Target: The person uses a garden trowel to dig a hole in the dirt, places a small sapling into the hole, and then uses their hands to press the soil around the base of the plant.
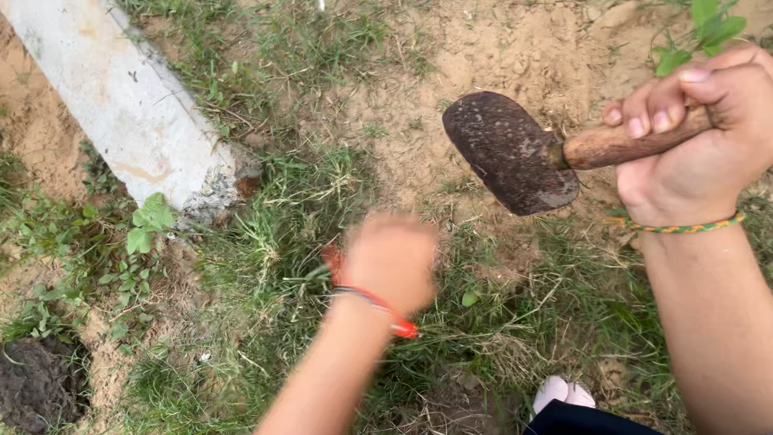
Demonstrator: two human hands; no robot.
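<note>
Right hand (696, 141) clenched round the brown wooden handle (624, 145) of a small hand hoe, knuckles up, fingertips curled over the top of the shaft, a green-and-yellow braided thread band (684, 228) tied round the wrist just below. Held clear of the ground, with the rusty dark rounded iron blade (509, 153) at the handle's far end, broad face turned toward the camera, hanging over bare sandy soil (515, 56) at the edge of the grass. Left hand (392, 258) down and to the left of that blade, well apart from it, low over a tuft of coarse green grass (290, 242) and smeared by motion (too blurred to say whether closed on grass or loose, so cannot tell), an orange thread band (378, 306) round its wrist. Further left of the blade, across the grass, a pale grey concrete post (121, 105) lying slantwise, its broken end resting among grass and small broad-leaved weeds (149, 221). Far to the lower left of the blade, in the corner, a patch of dark dug earth (36, 387). Below the blade, at the bottom edge, the white toe of a shoe (562, 392) above a strip of dark cloth. Up to the right of the blade, behind the right hand, a few bright green leaves (708, 24) on a thin stem
</note>
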